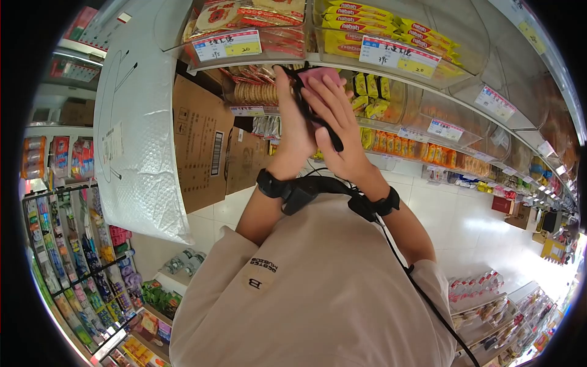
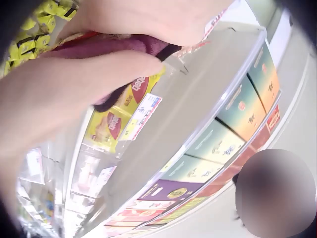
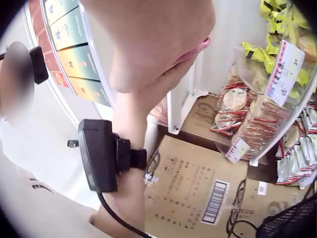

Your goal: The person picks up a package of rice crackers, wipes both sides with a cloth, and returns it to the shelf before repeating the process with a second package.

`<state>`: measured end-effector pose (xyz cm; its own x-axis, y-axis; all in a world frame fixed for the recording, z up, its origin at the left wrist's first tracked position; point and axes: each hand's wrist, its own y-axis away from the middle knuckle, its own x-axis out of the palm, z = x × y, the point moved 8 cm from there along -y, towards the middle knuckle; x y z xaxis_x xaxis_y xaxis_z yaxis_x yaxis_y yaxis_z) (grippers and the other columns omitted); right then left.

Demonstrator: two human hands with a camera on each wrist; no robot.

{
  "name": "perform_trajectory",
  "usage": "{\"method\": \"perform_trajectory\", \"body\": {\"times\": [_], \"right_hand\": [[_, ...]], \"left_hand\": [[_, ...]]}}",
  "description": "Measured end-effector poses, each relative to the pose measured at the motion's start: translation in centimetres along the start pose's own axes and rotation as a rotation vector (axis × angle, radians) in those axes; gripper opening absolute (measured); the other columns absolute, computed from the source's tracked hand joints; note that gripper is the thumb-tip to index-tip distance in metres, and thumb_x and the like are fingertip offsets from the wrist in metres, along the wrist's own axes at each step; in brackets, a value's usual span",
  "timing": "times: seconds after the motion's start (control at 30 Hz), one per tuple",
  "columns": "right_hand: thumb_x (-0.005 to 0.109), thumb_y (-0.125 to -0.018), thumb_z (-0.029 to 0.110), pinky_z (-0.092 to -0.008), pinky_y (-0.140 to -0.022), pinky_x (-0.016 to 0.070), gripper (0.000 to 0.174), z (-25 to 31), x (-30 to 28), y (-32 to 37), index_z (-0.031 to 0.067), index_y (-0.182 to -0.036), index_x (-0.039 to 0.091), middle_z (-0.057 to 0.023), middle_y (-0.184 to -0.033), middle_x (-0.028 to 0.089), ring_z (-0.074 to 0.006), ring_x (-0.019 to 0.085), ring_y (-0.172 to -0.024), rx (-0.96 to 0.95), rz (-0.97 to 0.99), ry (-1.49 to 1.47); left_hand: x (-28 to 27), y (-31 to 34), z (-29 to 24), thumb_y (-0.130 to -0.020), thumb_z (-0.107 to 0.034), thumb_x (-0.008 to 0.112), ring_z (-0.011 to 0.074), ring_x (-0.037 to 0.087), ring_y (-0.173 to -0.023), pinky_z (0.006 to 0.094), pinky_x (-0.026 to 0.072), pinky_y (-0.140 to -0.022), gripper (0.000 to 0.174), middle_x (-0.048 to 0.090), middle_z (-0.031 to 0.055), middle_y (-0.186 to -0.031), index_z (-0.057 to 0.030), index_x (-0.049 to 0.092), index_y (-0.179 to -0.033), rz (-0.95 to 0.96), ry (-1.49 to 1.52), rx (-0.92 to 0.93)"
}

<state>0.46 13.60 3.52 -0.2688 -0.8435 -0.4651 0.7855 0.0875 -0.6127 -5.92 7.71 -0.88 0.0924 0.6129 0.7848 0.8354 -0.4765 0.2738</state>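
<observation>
A pink cloth with a black edge (image 1: pixel 324 74) lies between my two hands, in front of a snack shelf. My left hand (image 1: pixel 292 125) stands with its palm flat against one side of it, fingers pointing up. Over the other side, my right hand (image 1: pixel 337 116) lies with straight fingers, palm facing the left one. A black strip of the edging hangs below the right fingers. In the left wrist view the pink cloth (image 2: pixel 148 44) shows as a thin band between the hands; in the right wrist view only a pink corner (image 3: pixel 195 52) shows.
Yellow wafer packs (image 1: pixel 358 27) and price tags fill the shelf above the hands. Cardboard boxes (image 1: pixel 199 140) stand at the left beside a large silvery wrapped panel (image 1: pixel 137 153). Boxed goods (image 2: pixel 247 109) line another shelf. A black cable (image 1: pixel 422 293) runs from the right wrist.
</observation>
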Motion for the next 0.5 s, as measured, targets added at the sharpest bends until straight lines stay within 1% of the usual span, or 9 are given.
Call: {"method": "perform_trajectory", "body": {"times": [0.07,0.1,0.17,0.23,0.33,0.37,0.43,0.47,0.5], "right_hand": [[0.048,-0.099,0.031,-0.0542,-0.122,0.0185,0.053,0.1,0.3,1.1,0.0060,-0.146,0.051,-0.0157,-0.156,0.040,-0.0389,0.030,-0.148,0.006,0.028,-0.015],[0.047,-0.099,0.032,-0.0541,-0.122,0.0180,0.055,0.1,0.6,1.5,0.0071,-0.148,0.049,-0.0151,-0.159,0.036,-0.0387,0.028,-0.149,0.002,0.075,-0.012],[0.048,-0.099,0.031,-0.0537,-0.121,0.0199,0.053,0.2,0.6,1.5,0.0060,-0.145,0.051,-0.0156,-0.157,0.039,-0.0388,0.030,-0.148,-0.002,0.079,-0.003],[0.048,-0.099,0.030,-0.0533,-0.120,0.0220,0.050,0.2,0.5,1.2,0.0047,-0.141,0.054,-0.0159,-0.154,0.043,-0.0387,0.032,-0.147,-0.002,0.059,-0.009],[0.048,-0.100,0.030,-0.0530,-0.119,0.0250,0.045,-1.0,0.4,-0.1,0.0026,-0.134,0.059,-0.0158,-0.149,0.048,-0.0385,0.036,-0.144,0.015,0.035,-0.073],[0.048,-0.100,0.029,-0.0530,-0.118,0.0257,0.044,-1.4,0.4,-0.5,0.0020,-0.132,0.060,-0.0156,-0.147,0.050,-0.0383,0.037,-0.144,0.031,0.051,-0.117],[0.048,-0.100,0.030,-0.0527,-0.119,0.0248,0.044,-1.9,0.6,-0.7,0.0015,-0.131,0.061,-0.0147,-0.146,0.051,-0.0375,0.037,-0.143,0.051,0.072,-0.179],[0.048,-0.100,0.030,-0.0528,-0.120,0.0239,0.044,-1.6,0.7,-0.6,0.0018,-0.131,0.061,-0.0146,-0.146,0.051,-0.0375,0.037,-0.143,0.040,0.066,-0.131],[0.048,-0.100,0.030,-0.0529,-0.120,0.0231,0.044,-1.1,0.7,-0.4,0.0021,-0.131,0.061,-0.0146,-0.146,0.051,-0.0375,0.038,-0.143,0.029,0.061,-0.083]], "left_hand": [[-0.3,-0.2,-1.3,-0.091,-0.084,0.029,0.0331,0.066,-0.108,0.0469,0.0523,-0.096,0.096,0.063,0.0198,-0.123,-0.0015,0.054,-0.131,-0.024,-0.003,0.047],[-1.2,-0.6,-1.4,-0.089,-0.086,0.029,0.0339,0.067,-0.105,0.0479,0.0529,-0.094,0.099,0.063,0.0202,-0.123,-0.0003,0.054,-0.133,-0.011,-0.025,0.045],[-2.5,-0.6,-0.2,-0.088,-0.087,0.027,0.0369,0.063,-0.114,0.0493,0.0501,-0.100,0.102,0.060,0.0232,-0.129,-0.0013,0.050,-0.139,-0.030,-0.033,0.039],[-1.9,0.5,0.9,-0.090,-0.085,0.028,0.0360,0.061,-0.118,0.0486,0.0475,-0.104,0.098,0.059,0.0223,-0.132,-0.0024,0.052,-0.137,-0.104,-0.013,0.062],[-2.0,0.6,2.4,-0.096,-0.078,0.029,0.0272,0.060,-0.117,0.0370,0.0474,-0.102,0.083,0.060,0.0141,-0.126,-0.0052,0.052,-0.130,-0.044,-0.067,0.116],[-2.5,0.3,2.4,-0.096,-0.077,0.031,0.0361,0.058,-0.120,0.0477,0.0444,-0.108,0.083,0.058,0.0194,-0.133,-0.0031,0.053,-0.128,-0.079,-0.134,0.193],[-1.8,0.5,2.0,-0.095,-0.078,0.031,0.0371,0.058,-0.121,0.0483,0.0443,-0.107,0.085,0.058,0.0214,-0.132,-0.0022,0.052,-0.129,-0.044,-0.049,0.142],[-1.5,0.6,1.7,-0.095,-0.078,0.031,0.0375,0.057,-0.121,0.0486,0.0443,-0.107,0.086,0.058,0.0224,-0.132,-0.0017,0.051,-0.130,-0.025,-0.007,0.115],[-1.4,0.8,1.8,-0.095,-0.079,0.029,0.0282,0.060,-0.115,0.0397,0.0472,-0.102,0.085,0.061,0.0139,-0.120,-0.0039,0.054,-0.126,-0.004,0.062,0.026]]}}
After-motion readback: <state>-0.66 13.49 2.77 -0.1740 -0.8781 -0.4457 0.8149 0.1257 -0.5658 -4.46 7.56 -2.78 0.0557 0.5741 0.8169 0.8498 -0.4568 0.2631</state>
